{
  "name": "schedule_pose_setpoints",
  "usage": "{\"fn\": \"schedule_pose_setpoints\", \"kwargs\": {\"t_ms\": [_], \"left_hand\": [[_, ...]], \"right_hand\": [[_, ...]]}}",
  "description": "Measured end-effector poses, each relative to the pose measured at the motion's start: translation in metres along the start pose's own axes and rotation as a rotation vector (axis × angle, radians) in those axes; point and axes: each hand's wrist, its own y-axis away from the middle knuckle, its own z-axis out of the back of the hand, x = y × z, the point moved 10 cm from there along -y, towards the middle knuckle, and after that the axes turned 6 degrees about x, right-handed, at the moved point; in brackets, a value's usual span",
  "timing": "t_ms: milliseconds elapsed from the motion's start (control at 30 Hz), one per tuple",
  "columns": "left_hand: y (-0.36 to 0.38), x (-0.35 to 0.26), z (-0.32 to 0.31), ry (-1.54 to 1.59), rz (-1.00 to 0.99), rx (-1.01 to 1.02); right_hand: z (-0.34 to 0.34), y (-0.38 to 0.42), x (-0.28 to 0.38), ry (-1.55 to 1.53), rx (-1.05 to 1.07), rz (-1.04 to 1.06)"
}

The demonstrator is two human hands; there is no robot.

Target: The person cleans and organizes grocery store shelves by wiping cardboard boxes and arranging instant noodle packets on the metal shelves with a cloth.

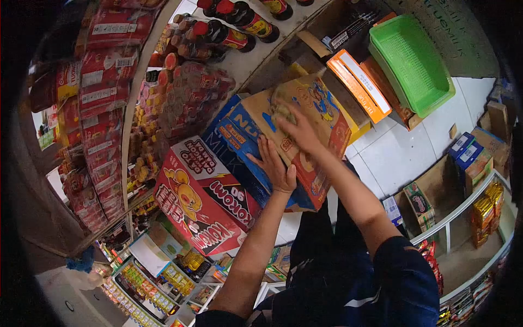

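A cardboard carton point(321, 120) with blue and red printing and a cartoon figure sits in front of me. My left hand point(277, 168) lies on its near blue-and-brown edge, fingers stretched out and apart. My right hand point(300, 131) is on the carton's top, its fingers bent over a yellowish-green crumpled cloth point(282, 109). The cloth and fingertips are blurred, so their exact grip is hard to see. Beside the carton, to the left, are a dark blue milk carton point(231, 150) and a red-and-black Kokomi carton point(201, 204).
A green plastic basket point(411, 65) rests on boxes at the upper right, near an orange-and-white carton point(359, 86). Dark bottles with red caps point(253, 22) line a shelf above. Red packs point(106, 98) are stacked at left. A white-framed rack point(449, 215) stands at right on the tiled floor point(397, 152).
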Motion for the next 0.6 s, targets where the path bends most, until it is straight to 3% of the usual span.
{"fn": "schedule_pose_setpoints", "kwargs": {"t_ms": [100, 167, 233, 300, 367, 433, 500, 567, 600], "left_hand": [[0.000, -0.001, 0.001, -0.005, -0.002, -0.006], [0.001, -0.002, 0.001, -0.001, -0.003, -0.006], [0.000, -0.002, 0.001, 0.003, -0.005, -0.012], [0.000, -0.002, 0.001, 0.003, -0.011, -0.021], [-0.001, -0.002, 0.001, 0.004, -0.013, -0.029], [0.000, -0.002, 0.002, 0.005, -0.010, -0.033], [0.000, -0.002, 0.001, -0.002, -0.010, -0.032], [-0.001, -0.003, 0.001, -0.003, -0.002, -0.027], [-0.001, -0.002, 0.001, -0.009, 0.003, -0.018]], "right_hand": [[0.032, -0.020, -0.050, 0.193, -0.160, -0.026], [0.048, -0.016, -0.118, -0.280, -0.128, -0.134], [0.081, 0.024, -0.122, 0.081, -0.286, -0.250], [0.092, 0.060, -0.179, 0.105, -0.285, -0.395], [0.087, 0.087, -0.172, 0.181, -0.333, -0.276], [0.053, 0.104, -0.108, -0.155, -0.272, -0.263], [0.032, 0.119, -0.102, 0.098, -0.236, -0.234], [0.008, 0.108, -0.025, -0.037, -0.088, -0.212], [0.005, 0.100, -0.018, -0.036, -0.082, -0.210]]}}
